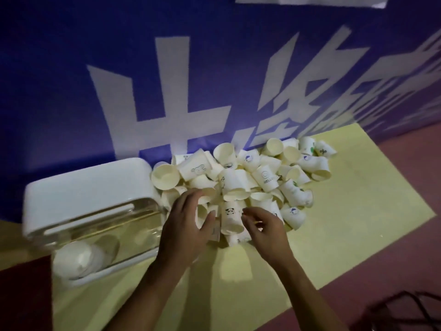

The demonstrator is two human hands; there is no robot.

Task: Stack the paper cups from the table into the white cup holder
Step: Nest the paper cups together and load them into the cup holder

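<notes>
Paper cups (241, 177) lie in a loose heap on the yellow table (358, 235), against the far blue banner (71, 68). Both hands are at the heap's near edge, close together but not touching. The left hand (188, 228) curls fingers and thumb round one side-lying cup (202, 212). The right hand (265, 229) hovers with bent fingers just right of a panda-printed cup (230, 219); whether it holds anything cannot be told. Just left of the hands lies the white cup holder (90, 185), with nested cups (78, 259) at its near end.
</notes>
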